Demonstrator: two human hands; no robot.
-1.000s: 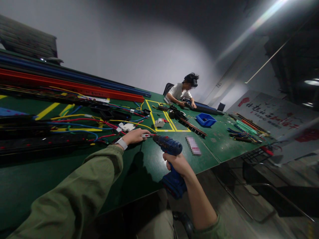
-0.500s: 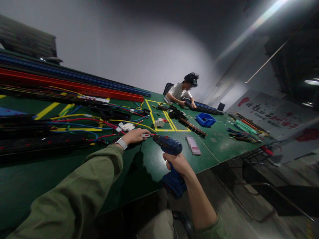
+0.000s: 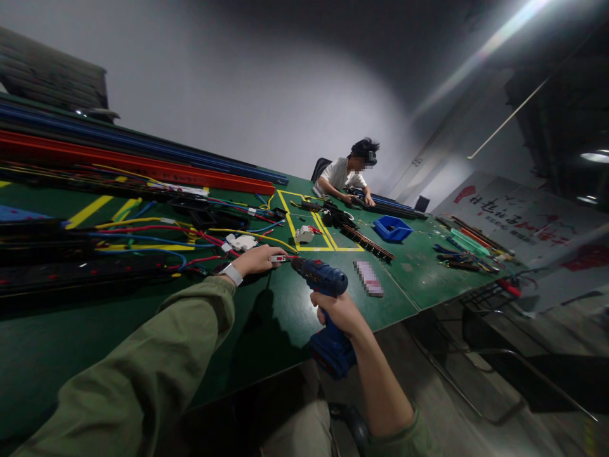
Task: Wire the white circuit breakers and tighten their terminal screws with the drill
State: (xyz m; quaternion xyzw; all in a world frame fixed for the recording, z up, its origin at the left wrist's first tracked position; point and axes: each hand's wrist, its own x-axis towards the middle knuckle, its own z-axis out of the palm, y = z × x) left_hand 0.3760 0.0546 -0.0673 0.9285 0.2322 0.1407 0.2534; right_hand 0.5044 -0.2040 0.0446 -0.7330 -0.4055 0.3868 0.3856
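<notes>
My right hand (image 3: pixel 337 312) is wrapped round the grip of a blue cordless drill (image 3: pixel 323 279), whose bit points left at a small white and red part (image 3: pixel 278 258). My left hand (image 3: pixel 258 259) pinches that part against the green table (image 3: pixel 285 317), its fingers closed. A grey band sits on my left wrist, and both arms wear olive sleeves. Red, blue and yellow wires (image 3: pixel 157 238) run along the table just left of my left hand, beside long black strips (image 3: pixel 71 270).
Another person (image 3: pixel 349 178) sits at the table's far end, hands on dark strips. A blue bin (image 3: pixel 392 228), a white breaker (image 3: pixel 304 235), a yellow taped square and red and blue rails (image 3: pixel 143 168) lie on the table. Chairs and a wire rack stand to the right.
</notes>
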